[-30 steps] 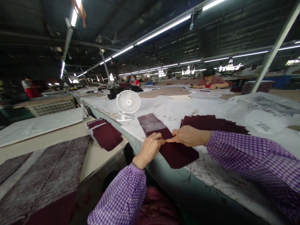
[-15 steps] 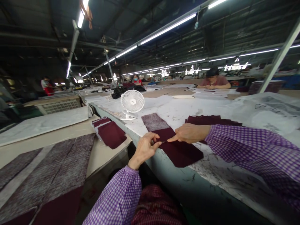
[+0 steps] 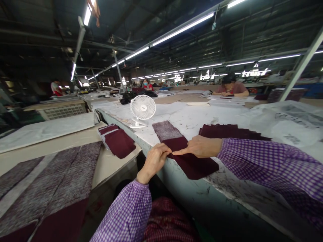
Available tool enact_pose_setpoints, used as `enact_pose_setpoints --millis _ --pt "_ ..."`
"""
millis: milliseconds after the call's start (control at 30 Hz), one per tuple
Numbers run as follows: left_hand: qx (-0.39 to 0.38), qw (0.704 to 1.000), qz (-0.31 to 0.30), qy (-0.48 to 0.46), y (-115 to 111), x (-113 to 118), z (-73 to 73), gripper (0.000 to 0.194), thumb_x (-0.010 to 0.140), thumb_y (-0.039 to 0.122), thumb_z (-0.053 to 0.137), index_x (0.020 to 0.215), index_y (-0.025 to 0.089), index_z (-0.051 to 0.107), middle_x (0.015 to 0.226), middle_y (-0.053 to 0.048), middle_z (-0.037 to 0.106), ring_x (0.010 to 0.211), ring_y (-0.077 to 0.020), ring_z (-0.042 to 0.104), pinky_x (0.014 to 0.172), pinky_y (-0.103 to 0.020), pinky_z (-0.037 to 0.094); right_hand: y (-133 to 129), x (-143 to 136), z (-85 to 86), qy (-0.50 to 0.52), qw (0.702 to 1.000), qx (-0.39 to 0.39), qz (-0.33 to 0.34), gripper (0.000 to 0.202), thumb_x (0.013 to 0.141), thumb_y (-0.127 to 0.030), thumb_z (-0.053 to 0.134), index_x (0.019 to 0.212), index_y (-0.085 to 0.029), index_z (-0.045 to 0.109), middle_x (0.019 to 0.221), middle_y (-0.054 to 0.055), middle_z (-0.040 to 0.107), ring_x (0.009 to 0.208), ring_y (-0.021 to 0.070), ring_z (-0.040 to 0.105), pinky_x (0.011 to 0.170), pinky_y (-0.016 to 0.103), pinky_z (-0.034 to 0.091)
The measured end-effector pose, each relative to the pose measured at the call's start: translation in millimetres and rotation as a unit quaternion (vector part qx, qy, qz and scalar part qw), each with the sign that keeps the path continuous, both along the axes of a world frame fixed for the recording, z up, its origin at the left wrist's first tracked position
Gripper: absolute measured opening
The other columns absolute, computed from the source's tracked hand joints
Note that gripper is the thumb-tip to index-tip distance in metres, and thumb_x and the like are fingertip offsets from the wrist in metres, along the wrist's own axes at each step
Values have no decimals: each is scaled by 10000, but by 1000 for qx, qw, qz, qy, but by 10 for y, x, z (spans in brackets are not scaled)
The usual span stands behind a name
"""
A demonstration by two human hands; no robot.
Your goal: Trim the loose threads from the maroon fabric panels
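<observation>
A long fabric panel (image 3: 196, 165), plain maroon with a mottled grey-maroon section at its far end, lies across the white-covered table near its front edge. My left hand (image 3: 155, 158) is closed in a pinch at the panel's left edge, by the line where its maroon parts meet. From the other side my right hand (image 3: 203, 147) reaches over the panel, its index finger stretched out flat and its tip touching the cloth beside my left fingertips. The other fingers of that hand are curled and partly hidden.
Right of the panel lies a fanned stack of maroon pieces (image 3: 227, 130), close to clear plastic sheeting (image 3: 297, 121). A white clip fan (image 3: 143, 107) stands behind. On the left table are maroon cut pieces (image 3: 119, 143) and mottled panels (image 3: 68, 174). A co-worker (image 3: 230, 88) leans over the far side.
My right index fingertip has slid left along the cloth to meet my left fingertips. The left thumb and fingers have drawn closer together at the edge. The panel lies nearly as before.
</observation>
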State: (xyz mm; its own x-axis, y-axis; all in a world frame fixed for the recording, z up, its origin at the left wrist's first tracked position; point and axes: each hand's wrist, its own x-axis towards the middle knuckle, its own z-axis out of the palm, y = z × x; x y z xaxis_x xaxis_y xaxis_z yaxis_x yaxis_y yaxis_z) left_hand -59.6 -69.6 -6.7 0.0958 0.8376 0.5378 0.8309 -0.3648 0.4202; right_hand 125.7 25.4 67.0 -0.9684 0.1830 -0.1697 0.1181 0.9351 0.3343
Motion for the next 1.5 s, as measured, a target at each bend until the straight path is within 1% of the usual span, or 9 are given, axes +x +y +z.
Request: enact_pose_setpoints --millis 233,467,567,700,867,1000,1267,1433,1500 --pt "43 997 1 68 -171 138 -9 246 905 207 433 1019 201 650 1046 -55 644 970 -199 522 862 -371 410 203 92 -35 66 987 -83 -123 428 847 -376 541 1255 -245 529 970 84 623 836 189 587 652 257 370" --pt "40 988 24 149 -233 73 23 244 858 314 542 1058 219 646 1046 -69 663 950 -246 493 796 -422 363 331 85 -70 125 968 -171 -138 210 722 -376 669 771 -174 640 808 25 619 863 193 520 785 310 351" --pt "29 988 28 152 -203 57 48 351 817 281 605 1160 209 579 1009 -67 664 928 -242 500 792 -402 372 397 181 69 148 946 -268 -110 199 761 -342 605 744 -144 602 753 18 590 745 145 506 673 260 367" --pt "10 990 22 140 -169 48 101 489 777 274 660 1237 200 508 989 -57 666 911 -227 515 809 -380 372 671 618 349 219 887 -359 -188 285 783 -403 530 863 -133 576 747 21 612 657 131 514 591 247 378" --pt "-14 987 -22 158 -111 -13 193 236 809 343 613 1011 226 646 984 -33 679 901 -210 523 796 -367 344 1127 1246 407 200 888 -236 -341 358 799 -360 513 1057 -132 610 998 114 653 859 214 595 733 309 437" --pt "-22 985 -59 160 -54 -72 240 146 823 310 602 922 238 682 975 -18 691 899 -196 540 793 -354 339 1265 1331 311 148 876 -42 -457 463 733 -256 595 1188 -167 593 1182 152 595 1058 306 550 835 394 423" --pt "-50 999 5 17 27 -68 188 177 854 204 519 811 192 690 800 -20 692 771 -166 580 723 -295 411 608 510 293 207 946 -180 -171 275 845 -332 503 978 -190 697 980 47 694 907 191 623 821 278 430" --pt "-30 999 9 21 46 -18 135 172 847 189 512 788 189 673 768 -19 664 751 -165 555 703 -292 416 46 10 -74 264 937 -218 -64 454 778 -495 596 1116 -192 617 1047 55 662 917 198 600 759 276 424" --pt "19 998 41 45 34 18 93 113 834 186 537 838 177 650 820 -38 645 792 -183 537 728 -316 418 -60 -110 -225 297 930 -206 -70 333 781 -440 608 1015 -206 646 962 34 669 835 183 595 695 267 404"
